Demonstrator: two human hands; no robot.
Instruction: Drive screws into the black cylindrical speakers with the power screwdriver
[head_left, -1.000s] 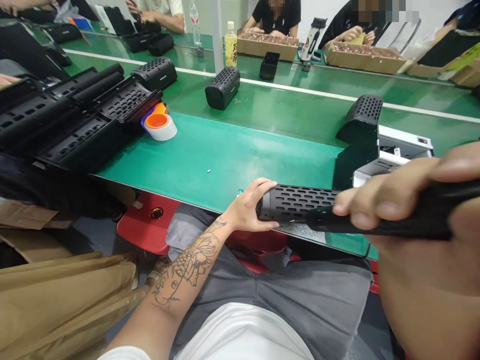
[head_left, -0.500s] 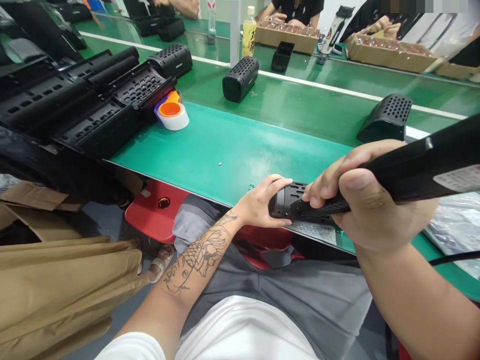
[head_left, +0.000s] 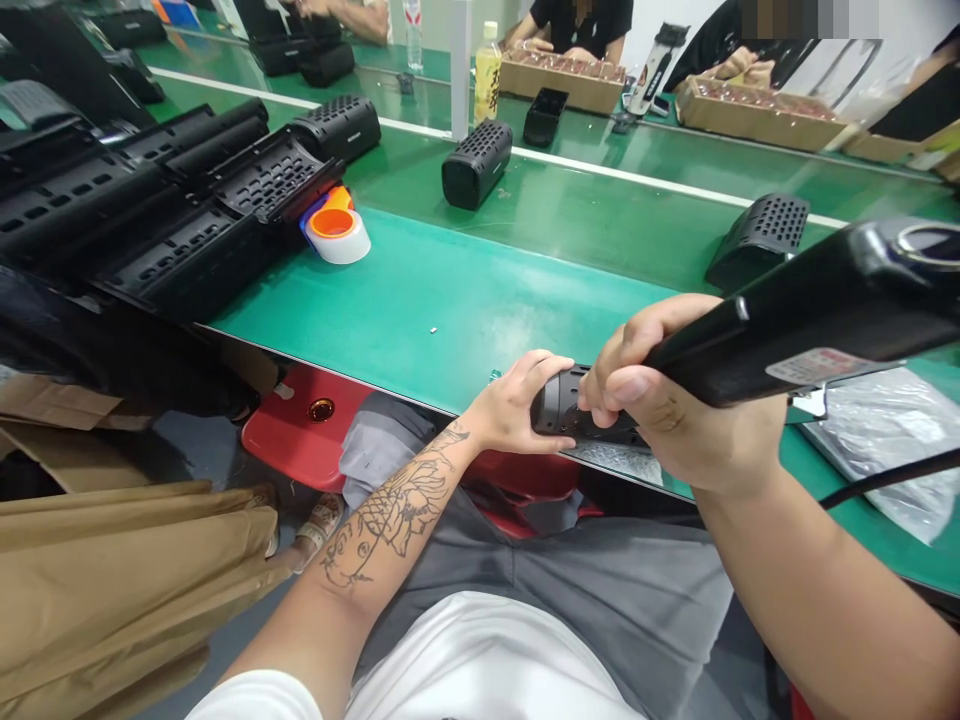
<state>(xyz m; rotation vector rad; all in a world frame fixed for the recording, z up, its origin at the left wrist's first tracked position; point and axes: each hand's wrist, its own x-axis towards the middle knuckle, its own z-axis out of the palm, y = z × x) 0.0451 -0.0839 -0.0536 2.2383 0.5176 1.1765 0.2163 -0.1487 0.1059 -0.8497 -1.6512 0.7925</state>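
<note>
My left hand (head_left: 514, 405) is wrapped round the near end of a black slotted speaker-like housing (head_left: 553, 402), which lies at the table's front edge. In my right hand (head_left: 675, 415) is a black electric screwdriver (head_left: 802, 310), a thick body with a pale label and a metal ring at its back end. It slants down to the left, its front end over the housing. My right fingers hide its tip and much of the housing, so contact cannot be made out. A clear plastic piece (head_left: 619, 462) lies by the housing at the edge.
Black perforated shells (head_left: 150, 250) are stacked at left beside a white and orange tape roll (head_left: 341, 240). More housings (head_left: 478, 165) stand farther back. A plastic bag (head_left: 892, 440) and a black cable (head_left: 892, 475) are at right. People sit across behind cardboard boxes (head_left: 559, 85).
My right hand has moved slightly left, and the screwdriver's back end has swung so its ring now shows. My left hand keeps its hold on the housing. The whole view has shifted a little.
</note>
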